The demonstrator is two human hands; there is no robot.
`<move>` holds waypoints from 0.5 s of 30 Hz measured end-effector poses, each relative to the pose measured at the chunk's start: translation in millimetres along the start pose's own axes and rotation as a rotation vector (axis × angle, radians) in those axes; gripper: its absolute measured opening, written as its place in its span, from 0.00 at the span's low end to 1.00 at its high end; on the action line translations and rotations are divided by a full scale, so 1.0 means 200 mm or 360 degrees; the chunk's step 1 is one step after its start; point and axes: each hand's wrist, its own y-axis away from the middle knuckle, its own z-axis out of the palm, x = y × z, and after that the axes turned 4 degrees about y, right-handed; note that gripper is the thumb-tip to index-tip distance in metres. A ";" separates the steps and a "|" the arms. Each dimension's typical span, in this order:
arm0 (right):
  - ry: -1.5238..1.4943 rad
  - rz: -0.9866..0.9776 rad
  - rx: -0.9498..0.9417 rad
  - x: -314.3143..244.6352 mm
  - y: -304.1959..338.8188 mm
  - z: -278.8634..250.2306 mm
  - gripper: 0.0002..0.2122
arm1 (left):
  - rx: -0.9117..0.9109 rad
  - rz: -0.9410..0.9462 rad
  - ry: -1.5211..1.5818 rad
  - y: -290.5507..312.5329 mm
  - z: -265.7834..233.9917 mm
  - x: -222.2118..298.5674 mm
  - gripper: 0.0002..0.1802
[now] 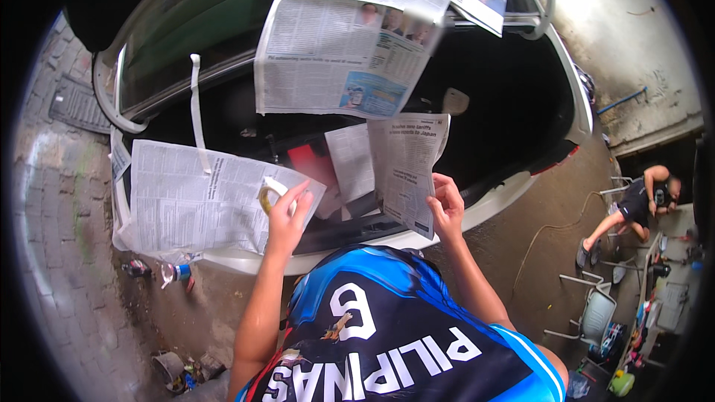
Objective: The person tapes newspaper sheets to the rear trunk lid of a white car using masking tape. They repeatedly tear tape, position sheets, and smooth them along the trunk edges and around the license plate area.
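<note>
My left hand (289, 217) is closed on a roll of masking tape (267, 197), its thumb and forefinger close together over a newspaper sheet (195, 197) spread along the car's left rear edge. Between finger and thumb, my right hand (447, 207) pinches the edge of a folded newspaper page (408, 167), which stands upright above the car's rear opening. Another large newspaper sheet (335, 52) hangs across the opening ahead of me. A long strip of tape (196, 108) dangles with its lower end at the left sheet.
The light-coloured car (488, 207) has a dark opening, with a red item (307, 164) inside. To the right, a person (639, 201) sits beside a cluttered bench; a chair (599, 314) and a hose (538, 232) are nearer. A can (173, 274) stands on the ground at left.
</note>
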 end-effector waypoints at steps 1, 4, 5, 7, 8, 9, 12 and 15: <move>-0.0122 0.0070 -0.0009 -0.08 0.01 -0.04 0.06 | -0.0083 -0.0154 0.0163 -0.07 0.04 -0.05 0.27; -0.0468 0.0197 -0.0046 -0.28 0.04 -0.12 0.09 | -0.0206 -0.0527 0.0571 -0.25 0.15 -0.18 0.35; -0.0492 0.0205 -0.0043 -0.33 0.05 -0.16 0.08 | -0.0236 -0.0516 0.0702 -0.30 0.20 -0.21 0.38; -0.0613 0.0233 -0.0060 -0.42 0.06 -0.24 0.11 | -0.0309 -0.0610 0.0723 -0.42 0.25 -0.24 0.43; -0.0716 0.0261 -0.0105 -0.44 0.06 -0.28 0.11 | -0.0372 -0.0669 0.0747 -0.47 0.28 -0.25 0.45; -0.0844 0.0273 -0.0127 -0.47 0.06 -0.31 0.12 | -0.0395 -0.0735 0.0777 -0.49 0.30 -0.25 0.48; -0.1166 0.0414 -0.0093 -0.50 0.08 -0.36 0.09 | -0.0762 -0.1044 0.0594 -0.46 0.38 -0.27 0.43; -0.1293 0.0425 -0.0069 -0.48 0.11 -0.38 0.07 | -0.1062 -0.1228 0.1218 -0.32 0.39 -0.26 0.34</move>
